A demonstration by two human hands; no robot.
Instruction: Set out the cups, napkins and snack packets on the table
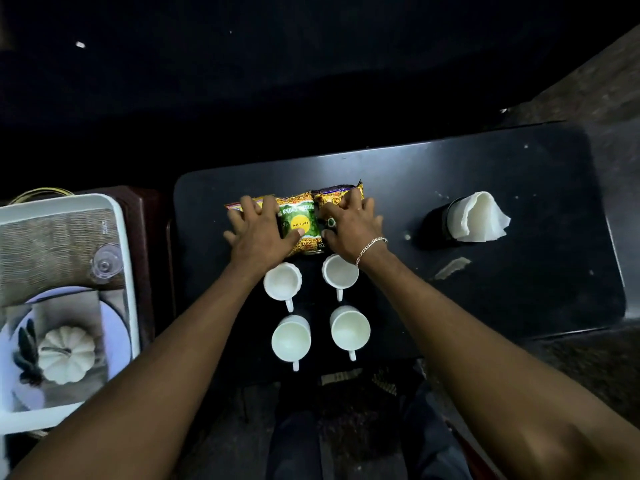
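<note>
four cups (320,308), then snack packets (300,221) under spread fingers (247,206)

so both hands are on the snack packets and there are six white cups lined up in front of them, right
Not six: the head view shows four white cups in two rows of two. Both the left hand and right hand do rest on the snack packets.

The person is wearing a silver chain bracelet (371,249) beside a green-stoned ring (331,222), both forearms showing bare, unsleeved
</note>
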